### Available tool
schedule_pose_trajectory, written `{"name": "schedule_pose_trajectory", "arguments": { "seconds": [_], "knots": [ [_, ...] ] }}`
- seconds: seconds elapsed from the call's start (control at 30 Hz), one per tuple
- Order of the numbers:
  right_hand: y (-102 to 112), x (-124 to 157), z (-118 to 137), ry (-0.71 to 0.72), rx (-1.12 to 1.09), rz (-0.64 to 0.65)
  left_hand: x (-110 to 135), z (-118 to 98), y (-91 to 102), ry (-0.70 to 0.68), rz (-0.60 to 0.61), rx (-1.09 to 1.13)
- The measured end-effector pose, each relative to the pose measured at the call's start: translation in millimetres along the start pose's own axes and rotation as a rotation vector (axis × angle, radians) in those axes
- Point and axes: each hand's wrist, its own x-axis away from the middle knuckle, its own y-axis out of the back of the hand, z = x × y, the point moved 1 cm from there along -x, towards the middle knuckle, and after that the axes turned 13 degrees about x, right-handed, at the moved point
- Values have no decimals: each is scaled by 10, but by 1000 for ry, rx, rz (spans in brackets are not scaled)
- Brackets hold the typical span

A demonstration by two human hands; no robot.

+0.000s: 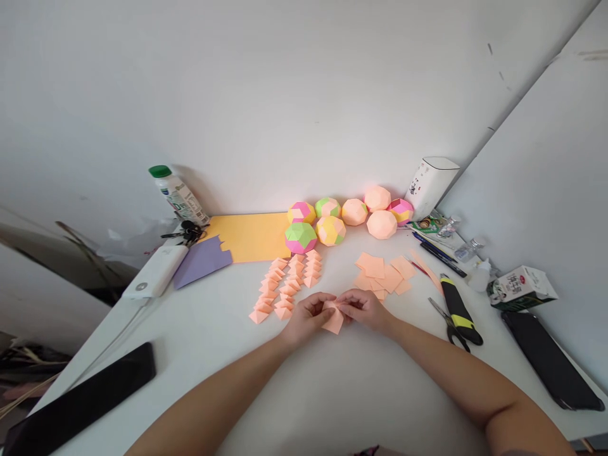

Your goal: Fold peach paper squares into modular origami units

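Note:
Between both hands is a small peach paper piece (334,322), held just above the white table (332,392). My left hand (308,316) pinches its left side with thumb and fingers. At its upper right edge, the fingertips of my right hand (365,309) press on the same paper. Rows of folded peach paper pieces (287,288) lie just beyond my left hand. Past my right hand is a loose pile of flat peach paper cutouts (382,275). Part of the held piece is hidden behind the fingers.
Several many-faced paper balls (330,231) stand by the wall. Yellow paper (256,237) and purple paper (202,261) lie at left, near a bottle (178,193) and a white power strip (156,272). Scissors (449,324), a utility knife (460,310) and a black phone (553,361) are at right.

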Motion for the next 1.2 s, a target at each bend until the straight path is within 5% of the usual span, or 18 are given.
{"name": "schedule_pose_trajectory", "arguments": {
  "seconds": [0.3,0.63,1.0,1.2],
  "knots": [
    [1,7,26,0,107,-23,5,-20,-22,0,-58,-28],
    [-48,35,12,163,331,-31,19,-3,-28,32,-75,-48],
    [-76,28,-25,258,411,-148,28,-22,-58,-269,-106,-476],
    [-66,40,-46,189,383,-114,52,-69,-92,-140,-36,-399]
  ]
}}
